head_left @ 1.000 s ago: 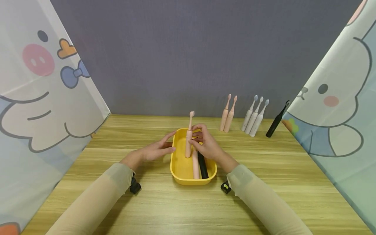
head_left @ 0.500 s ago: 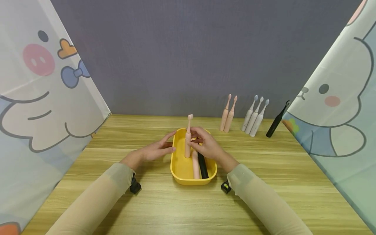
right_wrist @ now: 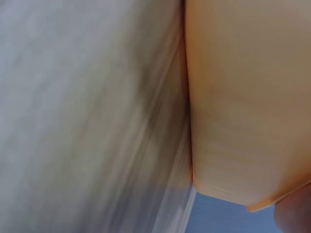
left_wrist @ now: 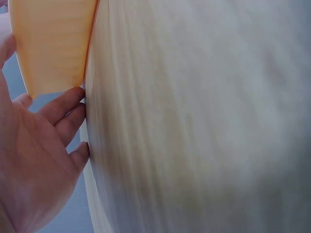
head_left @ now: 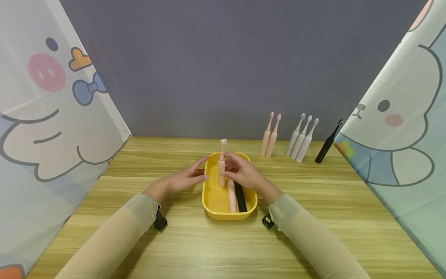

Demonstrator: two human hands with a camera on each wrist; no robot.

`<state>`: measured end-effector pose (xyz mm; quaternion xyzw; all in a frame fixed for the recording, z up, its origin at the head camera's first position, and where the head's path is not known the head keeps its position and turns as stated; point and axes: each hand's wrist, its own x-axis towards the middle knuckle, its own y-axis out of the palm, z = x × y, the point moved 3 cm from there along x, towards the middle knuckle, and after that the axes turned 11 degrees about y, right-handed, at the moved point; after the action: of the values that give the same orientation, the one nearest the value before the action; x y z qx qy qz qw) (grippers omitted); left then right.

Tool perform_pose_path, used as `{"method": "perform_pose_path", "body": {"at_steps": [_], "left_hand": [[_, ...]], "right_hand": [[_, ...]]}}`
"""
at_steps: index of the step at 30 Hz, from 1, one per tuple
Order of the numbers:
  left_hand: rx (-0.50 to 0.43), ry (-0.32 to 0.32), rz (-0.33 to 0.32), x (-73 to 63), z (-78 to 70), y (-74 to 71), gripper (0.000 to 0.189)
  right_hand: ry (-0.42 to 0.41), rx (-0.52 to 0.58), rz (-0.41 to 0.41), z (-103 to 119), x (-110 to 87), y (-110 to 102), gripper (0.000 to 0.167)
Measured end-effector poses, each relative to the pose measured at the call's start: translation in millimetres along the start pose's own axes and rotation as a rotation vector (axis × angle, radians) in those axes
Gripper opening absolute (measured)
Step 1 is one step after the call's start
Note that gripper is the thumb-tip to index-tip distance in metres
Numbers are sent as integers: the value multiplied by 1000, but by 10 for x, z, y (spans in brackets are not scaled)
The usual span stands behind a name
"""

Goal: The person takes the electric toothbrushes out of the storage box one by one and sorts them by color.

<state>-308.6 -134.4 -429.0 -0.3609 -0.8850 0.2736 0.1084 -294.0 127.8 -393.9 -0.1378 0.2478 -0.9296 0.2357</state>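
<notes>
A pink electric toothbrush (head_left: 221,175) stands almost upright inside a yellow tray (head_left: 212,203), brush head up. My right hand (head_left: 244,173) reaches over the tray's right rim and pinches the brush's handle between thumb and fingers. Beside it in the tray lie a pink toothbrush handle (head_left: 232,197) and a black toothbrush handle (head_left: 240,197), their far ends hidden under my right hand. My left hand (head_left: 184,179) rests at the tray's left side with fingers extended. In the left wrist view, fingertips (left_wrist: 73,97) touch the tray's lower edge.
On the wooden table (head_left: 223,248), two pink toothbrushes (head_left: 269,142), three white toothbrushes (head_left: 301,144) and a black toothbrush (head_left: 326,148) stand at the back right. A grey wall (head_left: 223,69) closes off the back, with cartoon-printed panels (head_left: 52,124) at the sides.
The pink toothbrush's head has swung slightly left and lower, while its base stays about where it was. My right fingers moved left along with it. My left hand and the tray hold still.
</notes>
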Motion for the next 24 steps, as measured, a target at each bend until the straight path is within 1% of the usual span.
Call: {"method": "perform_pose_path", "body": {"at_steps": [6, 12, 18, 24], "left_hand": [[-12, 2, -1, -7, 2, 3, 84], [1, 22, 3, -4, 22, -5, 85], [11, 41, 9, -4, 29, -17, 84], [0, 52, 10, 10, 31, -13, 84]], "right_hand": [[1, -17, 20, 15, 1, -4, 59], [5, -4, 6, 6, 11, 11, 58], [19, 25, -42, -13, 32, 15, 54], [35, 43, -133, -48, 21, -30, 51]]}}
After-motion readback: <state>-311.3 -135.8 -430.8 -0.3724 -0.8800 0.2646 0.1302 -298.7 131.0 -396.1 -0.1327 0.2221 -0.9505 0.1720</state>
